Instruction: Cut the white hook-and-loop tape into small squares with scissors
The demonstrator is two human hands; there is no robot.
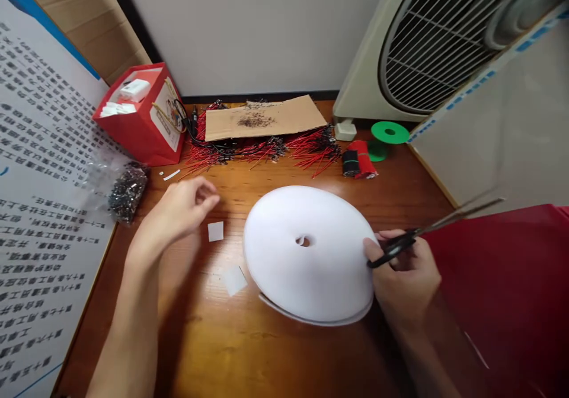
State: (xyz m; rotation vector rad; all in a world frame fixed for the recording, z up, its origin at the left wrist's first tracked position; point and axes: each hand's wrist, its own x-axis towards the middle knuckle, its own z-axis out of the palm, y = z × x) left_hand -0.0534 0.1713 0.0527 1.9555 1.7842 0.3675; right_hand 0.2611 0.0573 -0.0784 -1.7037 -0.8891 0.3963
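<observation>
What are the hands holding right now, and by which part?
The right hand holds black-handled scissors by the handles; the left hand holds nothing.

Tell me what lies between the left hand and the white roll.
In the head view, a white square and a paler one lie on the wooden desk beside the left hand.

Head-worn view, forward and down, close above left hand (178,214), right hand (402,273)

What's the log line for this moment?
left hand: open, empty, near white square piece | right hand: black-handled scissors, at white roll | rest: red wires, wooden table
</observation>
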